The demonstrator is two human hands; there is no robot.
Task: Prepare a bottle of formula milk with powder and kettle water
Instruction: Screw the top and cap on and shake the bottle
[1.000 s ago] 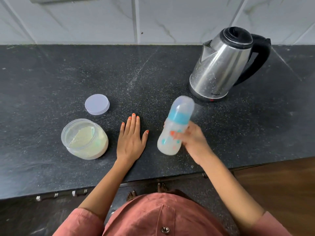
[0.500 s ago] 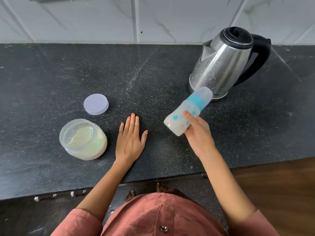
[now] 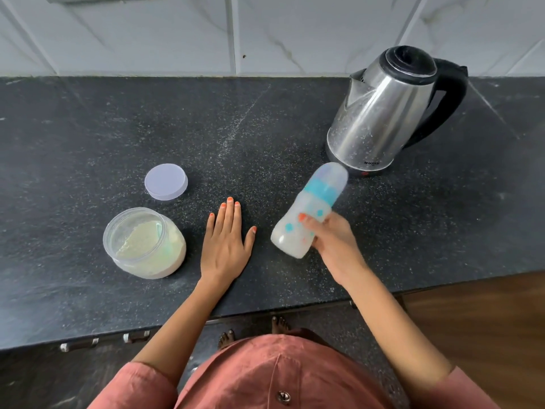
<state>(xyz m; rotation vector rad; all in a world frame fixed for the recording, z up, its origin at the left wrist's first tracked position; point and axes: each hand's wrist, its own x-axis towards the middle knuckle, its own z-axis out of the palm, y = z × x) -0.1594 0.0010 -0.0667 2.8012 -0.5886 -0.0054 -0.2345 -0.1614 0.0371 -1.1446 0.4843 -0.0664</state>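
My right hand (image 3: 334, 243) grips a capped baby bottle (image 3: 309, 208) with a blue collar and milky liquid inside, held tilted above the black counter (image 3: 88, 128), cap pointing up and to the right toward the kettle. The steel kettle (image 3: 380, 113) with a black lid and handle stands at the back right. My left hand (image 3: 225, 243) lies flat on the counter, fingers together, holding nothing. To its left sits an open clear jar of pale powder (image 3: 144, 243). The jar's lilac lid (image 3: 166, 181) lies behind it.
White wall tiles (image 3: 177, 33) close off the back of the counter. The counter's front edge runs just below my forearms, with drawer handles (image 3: 135, 338) under it and wooden floor (image 3: 486, 320) at the right. Bare feet show below.
The bottle has swung in my right hand: low and near upright, then tipped far toward the kettle, now back lower and closer to me. My left hand has stayed flat.
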